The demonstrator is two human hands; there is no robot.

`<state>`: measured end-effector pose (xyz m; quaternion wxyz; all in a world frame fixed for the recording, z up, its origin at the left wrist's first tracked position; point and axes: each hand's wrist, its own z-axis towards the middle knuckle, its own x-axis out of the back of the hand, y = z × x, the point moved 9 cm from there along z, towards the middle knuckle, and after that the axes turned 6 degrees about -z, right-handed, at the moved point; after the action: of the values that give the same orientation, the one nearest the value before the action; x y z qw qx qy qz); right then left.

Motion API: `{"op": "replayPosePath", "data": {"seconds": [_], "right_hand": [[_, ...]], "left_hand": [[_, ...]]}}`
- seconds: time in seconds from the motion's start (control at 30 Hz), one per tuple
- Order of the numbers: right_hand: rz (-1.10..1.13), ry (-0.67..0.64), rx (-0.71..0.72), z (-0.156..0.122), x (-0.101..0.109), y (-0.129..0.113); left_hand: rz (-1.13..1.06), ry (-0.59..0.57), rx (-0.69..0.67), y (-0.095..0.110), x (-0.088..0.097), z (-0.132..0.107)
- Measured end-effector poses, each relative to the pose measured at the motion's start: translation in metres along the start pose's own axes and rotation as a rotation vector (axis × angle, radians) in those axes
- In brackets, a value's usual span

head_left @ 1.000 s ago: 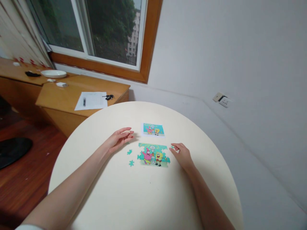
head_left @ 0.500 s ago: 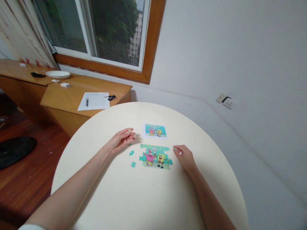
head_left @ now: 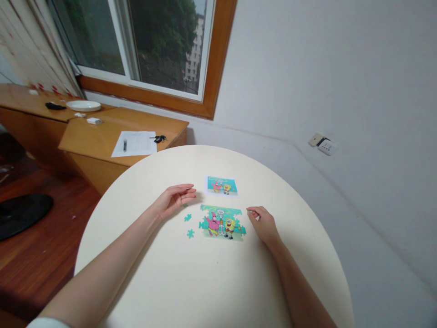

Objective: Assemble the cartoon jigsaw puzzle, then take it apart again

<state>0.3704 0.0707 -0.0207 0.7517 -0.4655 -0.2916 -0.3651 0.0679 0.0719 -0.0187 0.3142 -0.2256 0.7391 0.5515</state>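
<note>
Running lengthwise side to side, jigsaw (head_left: 222, 222), top pointing away, left hand (head_left: 175, 199) bent, right hand (head_left: 264, 223) curled, holds unclear

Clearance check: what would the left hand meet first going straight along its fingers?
Likely the left edge of the SpongeBob print, just past the fingertips of the left hand. Its height over the table is unclear, so it might pass above.
</note>
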Motion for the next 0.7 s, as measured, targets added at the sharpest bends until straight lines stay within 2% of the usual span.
{"op": "replayPosePath", "data": {"seconds": [0.23, 0.5, 0.7], "right_hand": [[0.008, 0.003, -0.013, -0.0003, 0.0009, -0.0014], [0.009, -0.010, -0.019, 0.0000, 0.0002, -0.0015], [0.003, -0.001, -0.022, 0.0001, -0.0002, -0.0005]], "left_hand": [[0.112, 0.029, -0.059, 0.0011, 0.0017, 0.0006], [0.221, -0.011, -0.106, -0.0004, 0.0026, 0.0033], [0.213, -0.004, -0.112, -0.0002, 0.0010, 0.0022]]}}
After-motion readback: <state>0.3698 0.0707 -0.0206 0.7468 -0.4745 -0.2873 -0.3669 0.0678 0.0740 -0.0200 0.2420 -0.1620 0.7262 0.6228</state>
